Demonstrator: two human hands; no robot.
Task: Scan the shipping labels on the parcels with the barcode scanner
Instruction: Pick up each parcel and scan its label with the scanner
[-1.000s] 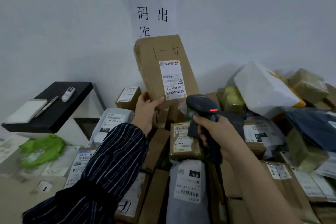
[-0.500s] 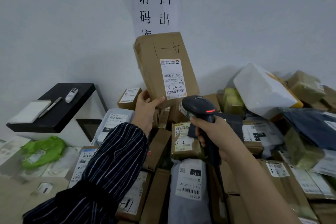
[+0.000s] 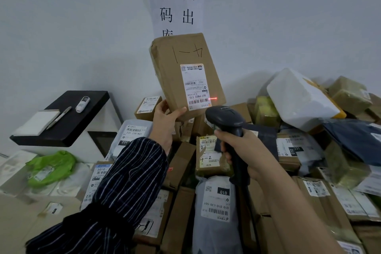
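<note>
Our left hand pinched the lower left corner of one brown cardboard parcel, thumb pressed on its front face and fingers hidden behind it, holding it upright and slightly tilted above the pile, in front of the pale wall. One white shipping label sat upside down on the parcel's front, and one short red scanner line glowed at the label's lower right edge, partly on bare cardboard. Our right hand was wrapped tightly around the handle of one black barcode scanner, whose head pointed up at the parcel from just below its bottom right corner, not touching it. Open air lay left, right and above the raised parcel. Below both hands, a crowded heap of parcels filled the floor to the right edge of view; we could not count them. At left, one black shelf held one white pad, one pen and one small white tube. One paper sign hung on the wall behind.
</note>
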